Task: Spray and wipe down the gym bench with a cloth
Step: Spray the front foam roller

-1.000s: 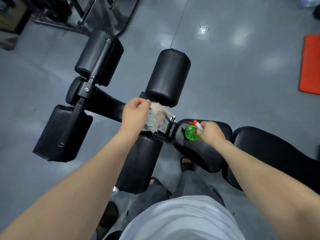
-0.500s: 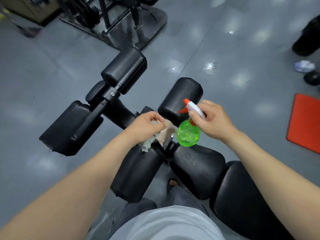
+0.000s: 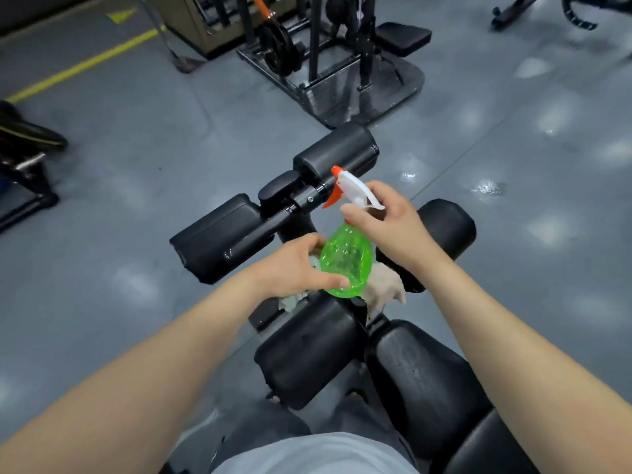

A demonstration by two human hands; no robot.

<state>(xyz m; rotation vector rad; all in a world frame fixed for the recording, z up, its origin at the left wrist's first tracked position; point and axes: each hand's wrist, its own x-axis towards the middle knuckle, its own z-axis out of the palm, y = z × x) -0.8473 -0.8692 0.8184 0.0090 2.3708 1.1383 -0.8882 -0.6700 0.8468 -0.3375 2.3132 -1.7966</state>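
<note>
Spray bottle (image 3: 349, 258) between left hand (image 3: 294, 268), right hand (image 3: 393, 229)

Grey floor (image 3: 136, 148), yellow line (image 3: 85, 65), black weight machine (image 3: 359, 100) beyond.

I am looking into a gym. Near me runs a black padded gym bench (image 3: 420, 381) with roller pads (image 3: 337, 155) at its far end. Beyond it stands a steel rack (image 3: 369, 94) hung with weight plates (image 3: 278, 46). The grey floor (image 3: 136, 138) carries a yellow line (image 3: 85, 65), and more black equipment (image 3: 24, 145) sits at the left edge.
</note>
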